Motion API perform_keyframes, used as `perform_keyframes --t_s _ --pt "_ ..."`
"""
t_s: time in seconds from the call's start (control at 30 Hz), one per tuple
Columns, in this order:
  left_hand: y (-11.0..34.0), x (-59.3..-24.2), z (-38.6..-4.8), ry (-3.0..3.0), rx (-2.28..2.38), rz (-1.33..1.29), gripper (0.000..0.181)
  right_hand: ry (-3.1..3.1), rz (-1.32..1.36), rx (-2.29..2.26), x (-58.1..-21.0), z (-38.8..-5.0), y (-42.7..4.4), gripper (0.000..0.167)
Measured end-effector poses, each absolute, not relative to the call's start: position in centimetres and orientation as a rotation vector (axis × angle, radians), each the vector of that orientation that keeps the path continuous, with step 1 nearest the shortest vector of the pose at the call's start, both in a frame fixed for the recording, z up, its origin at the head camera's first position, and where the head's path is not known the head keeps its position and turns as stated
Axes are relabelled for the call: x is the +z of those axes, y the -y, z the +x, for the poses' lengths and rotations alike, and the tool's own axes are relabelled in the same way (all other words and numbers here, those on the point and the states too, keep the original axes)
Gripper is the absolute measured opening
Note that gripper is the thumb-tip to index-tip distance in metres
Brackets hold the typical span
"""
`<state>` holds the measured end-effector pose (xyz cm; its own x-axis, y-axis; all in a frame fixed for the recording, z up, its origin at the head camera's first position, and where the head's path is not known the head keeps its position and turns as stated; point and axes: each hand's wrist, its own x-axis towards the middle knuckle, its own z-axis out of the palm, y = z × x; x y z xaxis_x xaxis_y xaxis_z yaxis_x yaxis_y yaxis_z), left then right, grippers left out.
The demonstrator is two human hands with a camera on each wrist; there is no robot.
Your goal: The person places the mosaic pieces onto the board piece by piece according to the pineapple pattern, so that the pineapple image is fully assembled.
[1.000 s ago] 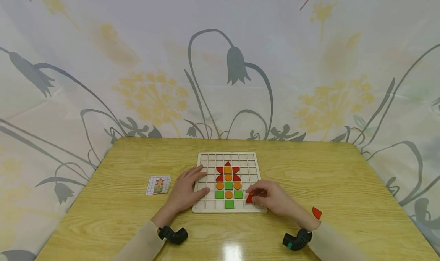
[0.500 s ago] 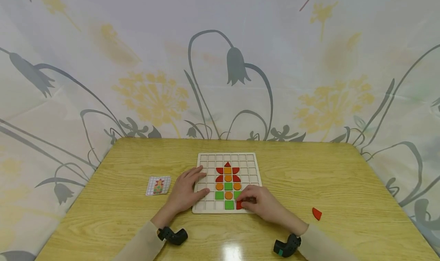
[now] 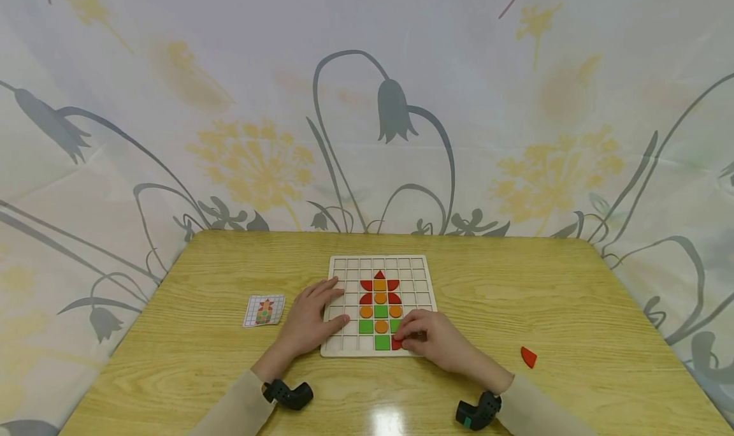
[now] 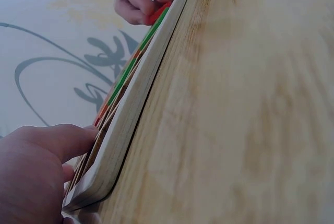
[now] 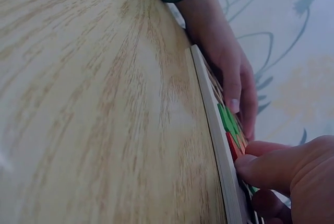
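A pale wooden grid board (image 3: 414, 274) holds red, orange and green flat pieces laid out in a figure. My left hand (image 3: 309, 316) rests on the board's left edge with fingers spread. Over the lower right of the figure, my right hand (image 3: 438, 341) pinches a red piece (image 3: 397, 344) between thumb and fingers. That piece is at the bottom-row cell just right of the lowest green square (image 3: 382, 342). Fingers cover part of it, so its full shape is hidden. In the right wrist view, the thumb presses against the red piece (image 5: 233, 144).
A loose red quarter-circle piece (image 3: 529, 357) lies on the wooden table (image 3: 493, 283), right of the board. Left of the board is a small card (image 3: 265, 310) with a printed grid figure. A patterned wall covering (image 3: 367, 104) rises behind the table.
My right hand has moved left and slightly toward me, carrying the red piece from the board's right side to the bottom row. The piece then shifted slightly. My left hand stayed put.
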<state>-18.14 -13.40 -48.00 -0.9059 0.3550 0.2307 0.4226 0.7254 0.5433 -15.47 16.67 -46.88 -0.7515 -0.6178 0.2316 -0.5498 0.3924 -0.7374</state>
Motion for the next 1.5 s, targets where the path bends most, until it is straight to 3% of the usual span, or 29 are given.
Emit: perform_keyframes --t_s 0.3,0.6,1.13,1.5 --pt "13.4 -48.0 -18.2 2.808 -0.921 -0.637 0.054 -2.585 -1.149 -1.298 -46.9 -15.5 -16.5 0.015" --pt "13.4 -48.2 -18.2 2.805 -0.925 -0.637 0.054 -2.574 -1.017 -1.378 -46.7 -15.7 -18.1 0.016" --pt "13.4 -48.1 -18.0 2.813 -0.923 -0.628 0.054 -2.74 -0.766 -1.227 -45.1 -15.6 -30.0 0.013" --pt "13.4 -48.1 -18.1 2.817 -0.927 -0.633 0.055 -2.52 -0.665 -1.24 -45.2 -14.9 -36.1 0.025"
